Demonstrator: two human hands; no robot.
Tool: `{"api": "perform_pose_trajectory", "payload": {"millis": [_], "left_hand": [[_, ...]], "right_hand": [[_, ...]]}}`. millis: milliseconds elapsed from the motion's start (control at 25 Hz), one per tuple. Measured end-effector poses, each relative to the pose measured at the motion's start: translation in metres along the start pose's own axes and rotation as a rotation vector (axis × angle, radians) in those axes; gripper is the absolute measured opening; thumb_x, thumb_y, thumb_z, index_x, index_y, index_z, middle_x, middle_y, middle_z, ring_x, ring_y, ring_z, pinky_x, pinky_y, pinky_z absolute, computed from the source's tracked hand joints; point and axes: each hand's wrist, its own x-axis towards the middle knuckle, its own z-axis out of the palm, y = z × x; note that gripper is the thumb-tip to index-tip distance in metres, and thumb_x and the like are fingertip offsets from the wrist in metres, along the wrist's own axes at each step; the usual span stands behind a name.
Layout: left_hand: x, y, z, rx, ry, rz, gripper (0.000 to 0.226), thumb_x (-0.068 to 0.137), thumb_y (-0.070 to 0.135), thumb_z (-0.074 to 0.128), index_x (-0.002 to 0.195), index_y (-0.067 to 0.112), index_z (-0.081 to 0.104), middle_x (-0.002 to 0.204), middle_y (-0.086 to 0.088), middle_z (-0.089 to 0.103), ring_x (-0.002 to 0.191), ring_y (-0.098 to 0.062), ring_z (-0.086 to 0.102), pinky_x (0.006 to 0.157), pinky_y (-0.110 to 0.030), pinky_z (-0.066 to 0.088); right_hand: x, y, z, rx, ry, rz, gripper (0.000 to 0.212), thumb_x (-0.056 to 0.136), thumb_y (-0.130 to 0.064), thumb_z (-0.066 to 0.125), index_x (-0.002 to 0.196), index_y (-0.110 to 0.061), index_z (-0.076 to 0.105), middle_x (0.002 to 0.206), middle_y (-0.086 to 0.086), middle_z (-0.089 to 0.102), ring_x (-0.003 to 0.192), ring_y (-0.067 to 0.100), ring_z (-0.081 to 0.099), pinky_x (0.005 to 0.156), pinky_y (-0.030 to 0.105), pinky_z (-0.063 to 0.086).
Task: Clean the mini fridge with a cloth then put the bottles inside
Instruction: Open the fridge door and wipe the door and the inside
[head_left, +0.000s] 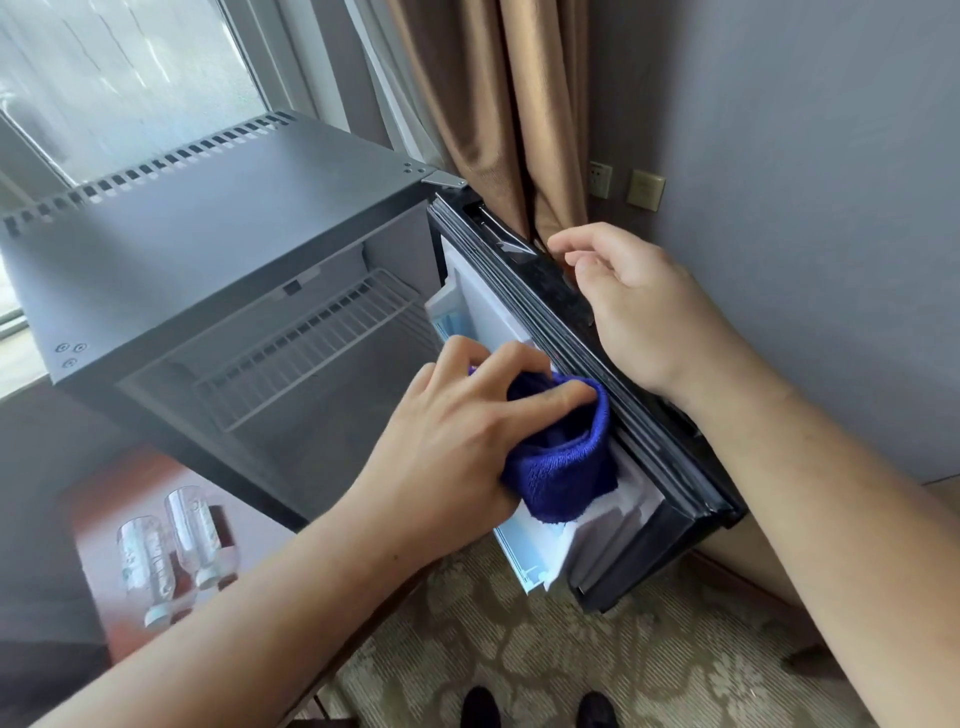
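The left hand grips a bunched blue cloth and presses it against the white inner lining of the open door. The right hand curls over the door's top edge, steadying it. This looks like the wiping step; next the cloth probably needs to reach the mini fridge cavity and its wire shelf. Both bottles lie on the table beside the fridge, not yet inside

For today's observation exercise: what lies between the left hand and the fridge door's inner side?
The head view shows a bunched blue cloth there, gripped by the left hand against the fridge door.
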Motion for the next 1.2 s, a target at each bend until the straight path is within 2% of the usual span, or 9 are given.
{"api": "perform_pose_trajectory", "payload": {"millis": [280,440,520,600,680,800,960,1040,1200], "left_hand": [[0.014,-0.024,-0.007,0.075,0.037,-0.165,0.058,0.083,0.031,0.065,0.137,0.052,0.054,0.127,0.011,0.050,0.102,-0.027,0.044,0.088,-0.045,0.049],[0.026,-0.033,-0.028,-0.416,0.222,-0.416,0.050,0.075,0.019,0.070,0.116,0.047,0.066,0.117,0.013,0.053,0.112,-0.021,0.056,0.100,-0.035,0.044],[0.036,-0.032,-0.040,-0.531,0.343,-0.525,0.047,0.076,0.018,0.071,0.114,0.046,0.064,0.115,0.012,0.053,0.115,-0.015,0.056,0.102,-0.034,0.045],[0.043,-0.023,-0.040,-0.501,0.382,-0.474,0.045,0.074,0.025,0.070,0.117,0.039,0.064,0.116,0.008,0.055,0.115,-0.014,0.053,0.102,-0.035,0.043],[0.044,-0.015,-0.024,-0.384,0.281,-0.353,0.047,0.068,0.024,0.071,0.115,0.032,0.068,0.118,0.004,0.057,0.110,-0.020,0.050,0.102,-0.035,0.040],[0.032,-0.008,-0.002,-0.234,0.176,-0.325,0.041,0.072,0.023,0.073,0.113,0.032,0.072,0.125,0.005,0.054,0.100,-0.027,0.046,0.098,-0.028,0.037],[0.003,0.007,0.017,-0.129,0.037,-0.151,0.027,0.074,0.020,0.071,0.097,0.032,0.071,0.121,0.008,0.054,0.098,-0.028,0.047,0.087,-0.041,0.046],[-0.010,0.020,0.022,-0.368,0.006,-0.250,0.021,0.077,0.014,0.073,0.091,0.029,0.068,0.115,0.016,0.056,0.097,-0.023,0.053,0.085,-0.034,0.048],[-0.011,0.011,0.012,-1.153,0.236,-0.869,0.021,0.081,-0.002,0.073,0.093,0.015,0.073,0.087,0.004,0.078,0.080,-0.013,0.073,0.065,-0.021,0.055]], "right_hand": [[-0.002,0.004,-0.001,-0.008,-0.014,-0.013,0.034,0.107,-0.023,0.041,0.129,-0.032,0.066,0.130,-0.009,0.067,0.124,0.007,0.058,0.099,0.020,0.040],[-0.003,0.000,-0.009,0.044,0.019,-0.074,0.034,0.105,-0.020,0.043,0.127,-0.033,0.067,0.127,-0.011,0.068,0.121,0.001,0.059,0.105,0.020,0.043],[-0.003,-0.002,-0.013,0.069,0.043,-0.078,0.034,0.103,-0.018,0.046,0.125,-0.033,0.068,0.124,-0.012,0.069,0.118,-0.002,0.060,0.105,0.018,0.043],[-0.003,-0.001,-0.010,0.091,0.053,-0.075,0.032,0.102,-0.020,0.048,0.123,-0.033,0.069,0.121,-0.011,0.070,0.115,-0.001,0.062,0.104,0.021,0.045],[-0.003,0.002,-0.004,0.113,0.044,-0.075,0.032,0.100,-0.021,0.048,0.122,-0.032,0.069,0.122,-0.009,0.070,0.115,0.001,0.063,0.106,0.026,0.047],[-0.002,0.003,-0.001,0.133,0.036,-0.050,0.033,0.101,-0.019,0.049,0.124,-0.031,0.069,0.126,-0.008,0.068,0.117,0.000,0.061,0.108,0.023,0.044],[0.001,0.008,-0.002,0.160,0.048,-0.034,0.035,0.096,-0.028,0.046,0.121,-0.034,0.069,0.123,-0.010,0.070,0.118,-0.001,0.061,0.110,0.030,0.045],[-0.001,0.010,-0.003,0.173,0.042,-0.018,0.034,0.096,-0.027,0.046,0.120,-0.035,0.069,0.122,-0.011,0.070,0.118,-0.002,0.061,0.110,0.031,0.045],[-0.005,0.008,-0.008,0.137,0.036,-0.028,0.031,0.102,-0.022,0.047,0.120,-0.034,0.069,0.119,-0.014,0.070,0.114,-0.006,0.061,0.105,0.019,0.044]]}}
